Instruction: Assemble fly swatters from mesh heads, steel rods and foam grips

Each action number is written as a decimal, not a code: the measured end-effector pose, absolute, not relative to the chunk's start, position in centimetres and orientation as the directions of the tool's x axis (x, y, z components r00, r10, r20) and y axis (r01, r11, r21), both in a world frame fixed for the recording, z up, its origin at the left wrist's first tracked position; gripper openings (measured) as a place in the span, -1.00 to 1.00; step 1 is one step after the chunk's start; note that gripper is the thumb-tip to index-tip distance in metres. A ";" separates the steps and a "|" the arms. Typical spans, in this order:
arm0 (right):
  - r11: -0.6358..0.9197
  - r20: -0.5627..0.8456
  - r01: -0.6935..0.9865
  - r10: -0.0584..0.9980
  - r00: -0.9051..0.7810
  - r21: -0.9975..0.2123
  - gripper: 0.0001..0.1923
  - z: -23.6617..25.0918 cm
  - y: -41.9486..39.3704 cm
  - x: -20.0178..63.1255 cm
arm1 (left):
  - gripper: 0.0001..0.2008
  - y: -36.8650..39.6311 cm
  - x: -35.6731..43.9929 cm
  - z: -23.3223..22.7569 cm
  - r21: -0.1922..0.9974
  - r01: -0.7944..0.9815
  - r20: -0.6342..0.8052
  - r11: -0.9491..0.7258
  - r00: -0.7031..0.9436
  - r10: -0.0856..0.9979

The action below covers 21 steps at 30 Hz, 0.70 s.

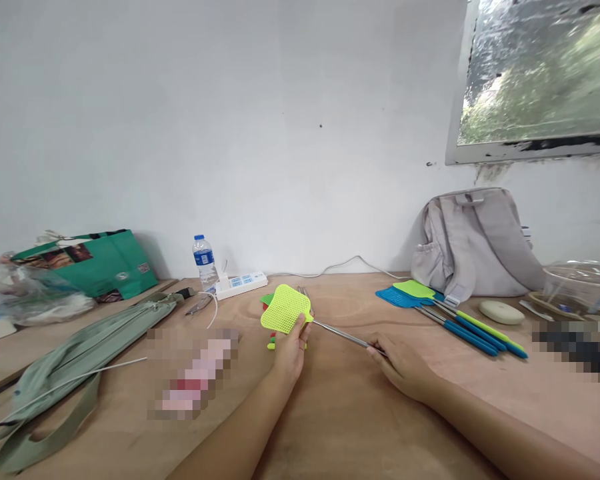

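A yellow-green fly swatter (286, 309) with a perforated head and a thin metal rod is held between my two hands. My left hand (292, 347) is closed at the base of the head, thumb and fingers near the neck. Over the rod's other end my right hand (398, 363) is closed, hiding whatever handle there is. Behind and below the swatter head, small green and red pieces (267, 300) show in part, too covered to name. To the right lie several more fly swatters (405, 297), with blue and yellow-green heads and mostly blue handles.
A grey backpack (475, 247) leans against the wall, near a pale oval object (501, 312) and a clear plastic basket (580, 287). A water bottle (204, 263) stands beside a white power strip (241, 285). Leftward are a green-grey strap bag (95, 340) and a green bag (123, 263).
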State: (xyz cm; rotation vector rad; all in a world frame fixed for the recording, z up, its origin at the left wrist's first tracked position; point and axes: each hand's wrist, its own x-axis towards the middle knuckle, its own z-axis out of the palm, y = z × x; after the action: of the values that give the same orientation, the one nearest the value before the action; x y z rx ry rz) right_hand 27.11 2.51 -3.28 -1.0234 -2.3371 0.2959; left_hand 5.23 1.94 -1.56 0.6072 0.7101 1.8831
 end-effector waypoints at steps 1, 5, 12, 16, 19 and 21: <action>0.682 0.409 0.604 0.731 -0.546 -0.413 -0.70 -3.2 2.5 27.1 | -0.75 1.9 5.2 -1.5 0.707 -0.622 0.110 -0.337 -0.374 0.921; 0.677 0.414 0.588 0.736 -0.536 -0.442 -0.69 -2.9 2.4 27.2 | -0.77 2.2 4.8 -1.6 0.721 -0.626 0.113 -0.298 -0.318 0.941; 0.635 0.410 0.578 0.772 -0.485 -0.513 -0.70 -3.0 2.8 27.8 | -0.87 2.7 4.2 -2.2 0.736 -0.653 0.041 -0.179 -0.221 0.974; 0.622 0.415 0.575 0.783 -0.463 -0.532 -0.69 -3.1 2.9 27.9 | -0.89 2.5 4.3 -2.1 0.716 -0.680 0.020 -0.158 -0.206 0.978; 0.622 0.412 0.572 0.783 -0.466 -0.534 -0.68 -3.1 3.0 27.9 | -0.89 2.4 4.4 -1.9 0.694 -0.704 -0.010 -0.153 -0.222 0.975; 0.619 0.411 0.562 0.785 -0.463 -0.549 -0.68 -3.2 3.2 27.9 | -0.88 2.3 4.5 -1.7 0.678 -0.718 -0.030 -0.157 -0.241 0.970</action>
State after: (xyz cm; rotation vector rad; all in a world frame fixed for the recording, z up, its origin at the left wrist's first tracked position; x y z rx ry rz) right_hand 27.88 3.16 -3.22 -1.0528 -2.1952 0.4474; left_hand 4.51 2.34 -1.74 0.4993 0.6908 1.7082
